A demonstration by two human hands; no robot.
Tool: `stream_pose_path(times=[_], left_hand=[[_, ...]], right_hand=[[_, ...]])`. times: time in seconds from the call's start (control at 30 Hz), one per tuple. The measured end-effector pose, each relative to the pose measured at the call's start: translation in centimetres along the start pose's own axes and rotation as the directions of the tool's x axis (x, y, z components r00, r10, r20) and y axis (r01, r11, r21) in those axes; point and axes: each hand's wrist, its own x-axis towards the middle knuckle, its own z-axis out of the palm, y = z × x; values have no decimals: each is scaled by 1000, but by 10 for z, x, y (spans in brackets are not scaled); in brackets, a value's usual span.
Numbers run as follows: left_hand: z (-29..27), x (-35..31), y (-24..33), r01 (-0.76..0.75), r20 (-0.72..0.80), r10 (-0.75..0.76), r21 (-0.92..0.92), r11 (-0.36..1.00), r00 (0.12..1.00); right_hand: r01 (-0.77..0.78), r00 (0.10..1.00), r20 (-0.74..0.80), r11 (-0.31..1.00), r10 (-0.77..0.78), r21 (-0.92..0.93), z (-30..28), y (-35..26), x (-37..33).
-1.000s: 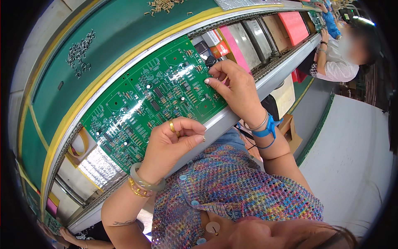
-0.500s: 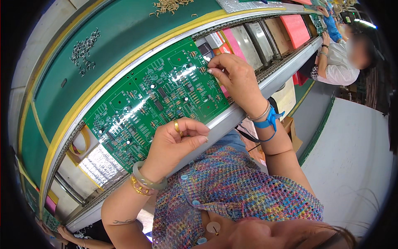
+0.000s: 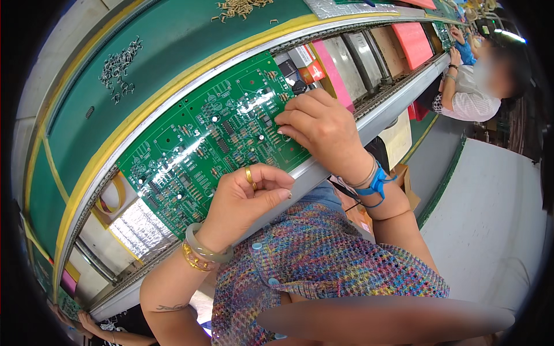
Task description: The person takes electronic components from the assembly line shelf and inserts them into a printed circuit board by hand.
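A large green circuit board (image 3: 167, 150) lies across the rails in front of me, fitted with many small parts, among them dark chips (image 3: 224, 144) and white round pieces. My right hand (image 3: 326, 130) is over the board's right end, its thumb and fingertips pinched together close to the surface; anything between them is hidden. Just past the board's near edge is my left hand (image 3: 245, 193), fingers curled and thumb against the index finger. A tiny bit shows at those fingertips, too small to name.
Metal rails with a chain (image 3: 369, 106) run along both sides of the board. On the green bench beyond lie a pile of bent silvery pieces (image 3: 118, 63) and a pile of tan parts (image 3: 242, 8). Pink foam (image 3: 411, 45) sits farther right, near a co-worker (image 3: 467, 86).
My right hand has moved nearer and slightly left, from the board's far right edge to a spot further in on its right end. The left hand has stayed nearly still.
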Motion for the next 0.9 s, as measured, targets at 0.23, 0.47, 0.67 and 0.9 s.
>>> stream_pose_path(times=[0.23, 0.47, 0.67, 0.9], left_hand=[[1, 0, 1, -7, 0, 7, 3, 1000, 1000], [1, -1, 0, -5, -18, 4, -7, 1000, 1000], [11, -5, 14, -320, -15, 447, 679, 661, 894], [11, -6, 13, -486, 285, 685, 866, 115, 671]], right_hand=[[80, 991, 122, 983, -60, -166, 1, 3, 7], [-92, 995, 39, 980, 87, 173, -19, 1, -3], [-447, 876, 176, 617, 449, 647, -23, -30, -42], [-536, 774, 593, -267, 224, 801, -3, -44, -54]])
